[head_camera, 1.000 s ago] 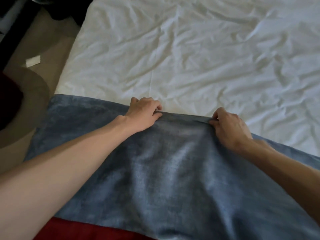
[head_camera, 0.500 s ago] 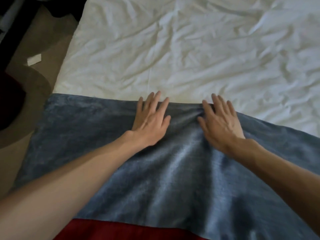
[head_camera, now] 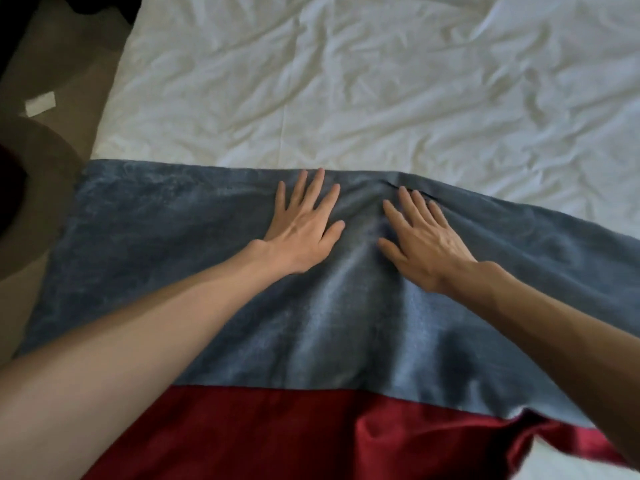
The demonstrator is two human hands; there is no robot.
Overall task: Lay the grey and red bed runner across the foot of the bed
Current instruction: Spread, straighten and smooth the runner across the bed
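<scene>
Fingers (head_camera: 311, 192) straight and fanned apart, pressed flat into the cloth and gripping nothing. That goes for the left hand (head_camera: 303, 233) and the right hand (head_camera: 424, 249) alike, side by side at mid-frame, just short of the runner's far edge. From where I stand it reads as smoothing, palms down to flatten the ridge of folds bunched between them.

The bed (head_camera: 346, 98), its white sheet creased, fills the upper frame. The bed runner (head_camera: 166, 258) lies across its near end. The grey panel's far edge runs straight at left but slopes lower toward the right, so I'd say it isn't yet squared. Its red band (head_camera: 277, 434) runs along the bottom of the frame, rumpled at lower right.

Neither end can be judged well. The left one seems to hang over the mattress side, and the right is cut off by the frame. A dark rounded shape (head_camera: 31, 202) at the left edge I can't identify, nor the small pale scrap (head_camera: 40, 103) on the floor at upper left.
</scene>
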